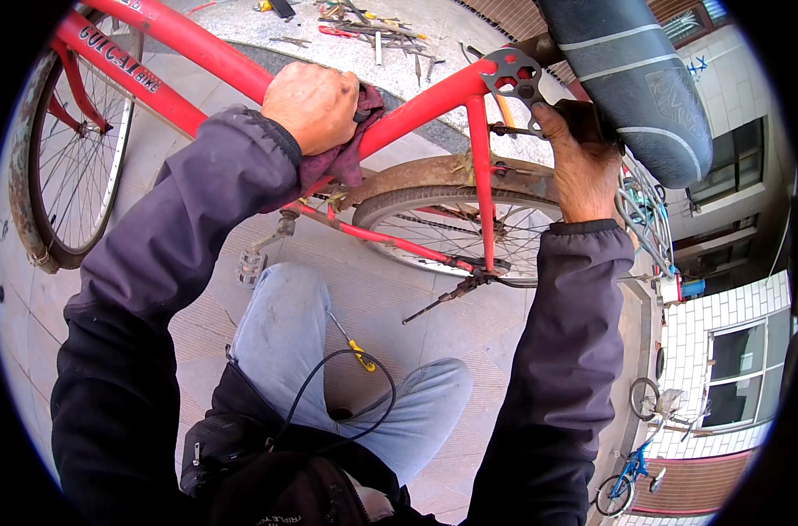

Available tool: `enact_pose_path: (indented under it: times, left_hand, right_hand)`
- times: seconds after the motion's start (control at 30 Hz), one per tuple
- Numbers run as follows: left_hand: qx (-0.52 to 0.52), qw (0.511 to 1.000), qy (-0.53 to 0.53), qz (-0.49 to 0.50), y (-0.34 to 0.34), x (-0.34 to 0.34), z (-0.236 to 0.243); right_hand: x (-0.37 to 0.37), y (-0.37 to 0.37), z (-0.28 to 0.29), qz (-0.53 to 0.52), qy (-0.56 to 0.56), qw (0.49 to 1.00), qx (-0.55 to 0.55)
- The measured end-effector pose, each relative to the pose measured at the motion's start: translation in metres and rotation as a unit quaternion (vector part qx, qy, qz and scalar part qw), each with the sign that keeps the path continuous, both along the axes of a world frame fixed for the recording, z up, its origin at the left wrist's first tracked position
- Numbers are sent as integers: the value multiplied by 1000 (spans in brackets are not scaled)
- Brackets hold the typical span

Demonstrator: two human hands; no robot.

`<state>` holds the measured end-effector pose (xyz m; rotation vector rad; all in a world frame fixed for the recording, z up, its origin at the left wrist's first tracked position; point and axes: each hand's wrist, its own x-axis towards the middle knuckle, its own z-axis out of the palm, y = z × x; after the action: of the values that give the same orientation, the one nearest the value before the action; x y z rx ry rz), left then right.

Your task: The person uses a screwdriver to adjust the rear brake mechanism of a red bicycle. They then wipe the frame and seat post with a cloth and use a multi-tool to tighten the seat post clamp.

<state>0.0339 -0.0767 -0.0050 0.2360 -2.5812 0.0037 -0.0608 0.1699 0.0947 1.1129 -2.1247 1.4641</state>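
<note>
A red bicycle frame (421, 110) stretches across in front of me, with a dark padded saddle (631, 83) at its upper right. My left hand (313, 107) is a fist bunched around a maroon cloth (351, 153), which lies against the red tubing. Just below the saddle, my right hand (583, 167) closes on a flat grey multi-hole spanner (515, 77), its thumb pressed at the lower end. The spanner's holed head overlaps the top of the seat tube. Part of my right hand's grip is hidden beside the saddle's underside.
Below the frame is the rear wheel (416, 206); the front wheel (83, 167) stands at left. Hand tools (377, 35) lie scattered on a pale slab behind. A yellow-handled screwdriver (361, 355) is between my legs. A blue bicycle (631, 469) stands by the far wall.
</note>
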Motion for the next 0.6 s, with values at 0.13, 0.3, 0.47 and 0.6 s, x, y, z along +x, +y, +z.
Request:
enact_pose_path:
  times: [0.13,0.3,0.47,0.6]
  left_hand:
    - [5,1000,-2,-7,2,1,4]
    - [1,1000,-5,-1,1,1,2]
    - [-2,1000,-6,0,2,-1,2]
    - [-2,1000,-5,0,-1,-2,-1]
  right_hand:
    - [-1,2,-2,32,-1,999,-10]
    - [0,7,8,-4,18,997,70]
    - [-2,8,4,3,8,998,69]
    - [-3,9,8,-11,84,986,141]
